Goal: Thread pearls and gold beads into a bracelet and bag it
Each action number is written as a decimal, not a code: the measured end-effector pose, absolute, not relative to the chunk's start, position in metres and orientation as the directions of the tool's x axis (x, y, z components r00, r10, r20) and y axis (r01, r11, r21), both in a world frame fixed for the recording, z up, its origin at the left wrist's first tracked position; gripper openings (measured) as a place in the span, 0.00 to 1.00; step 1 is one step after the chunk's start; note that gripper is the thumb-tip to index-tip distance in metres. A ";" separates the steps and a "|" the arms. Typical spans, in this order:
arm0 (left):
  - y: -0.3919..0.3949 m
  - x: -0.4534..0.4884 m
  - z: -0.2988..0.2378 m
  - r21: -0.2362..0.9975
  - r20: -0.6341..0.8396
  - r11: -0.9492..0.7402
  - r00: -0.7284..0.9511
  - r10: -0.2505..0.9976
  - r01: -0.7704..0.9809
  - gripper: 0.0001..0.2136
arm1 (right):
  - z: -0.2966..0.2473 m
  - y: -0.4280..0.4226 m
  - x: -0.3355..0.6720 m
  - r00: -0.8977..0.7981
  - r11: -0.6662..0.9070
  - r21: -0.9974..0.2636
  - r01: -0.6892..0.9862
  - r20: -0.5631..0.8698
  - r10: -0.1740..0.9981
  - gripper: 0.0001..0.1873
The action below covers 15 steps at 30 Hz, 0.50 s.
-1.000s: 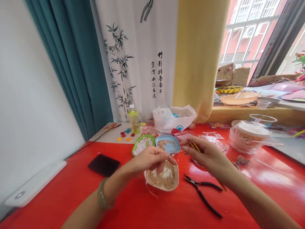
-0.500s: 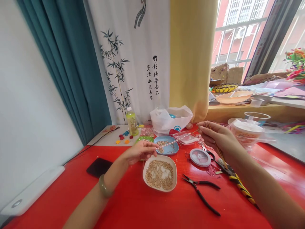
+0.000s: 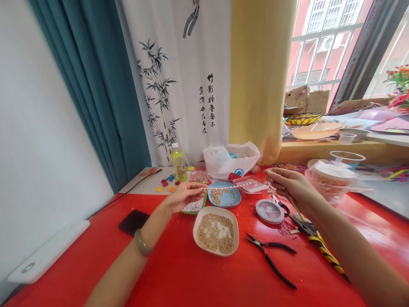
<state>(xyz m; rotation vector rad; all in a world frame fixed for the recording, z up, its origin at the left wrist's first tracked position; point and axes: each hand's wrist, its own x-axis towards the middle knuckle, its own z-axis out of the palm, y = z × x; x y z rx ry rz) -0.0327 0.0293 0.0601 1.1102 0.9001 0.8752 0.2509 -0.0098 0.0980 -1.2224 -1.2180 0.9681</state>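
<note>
Beaded strand (image 3: 228, 187) ran nearly straight between both hands at frame centre, in front of the blue tray (image 3: 227, 204). Left hand (image 3: 183, 197) pinched its left end; right hand (image 3: 286, 181), fingers curled, pinched its right end and retained a slender gold tool (image 3: 297, 209)

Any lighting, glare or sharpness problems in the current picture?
Head view: daylight nearly bleaches the window; head view: pale glare streaks the red tabletop at far right; head view: the beaded strand looks slightly soft.
</note>
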 end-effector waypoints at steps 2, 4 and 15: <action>0.028 -0.031 0.061 0.970 -0.156 0.214 0.375 0.914 -0.118 0.09 | 0.098 -0.010 0.251 0.119 0.114 -0.990 0.083 0.124 0.985 0.14; 0.027 -0.030 0.061 0.979 -0.134 0.182 0.378 0.916 -0.094 0.09 | 0.097 -0.010 0.251 0.096 0.103 -0.991 0.086 0.111 0.989 0.14; 0.027 -0.027 0.056 0.984 0.084 -0.124 0.281 0.956 0.131 0.08 | 0.091 -0.005 0.253 0.029 0.123 -0.991 0.056 0.125 0.992 0.12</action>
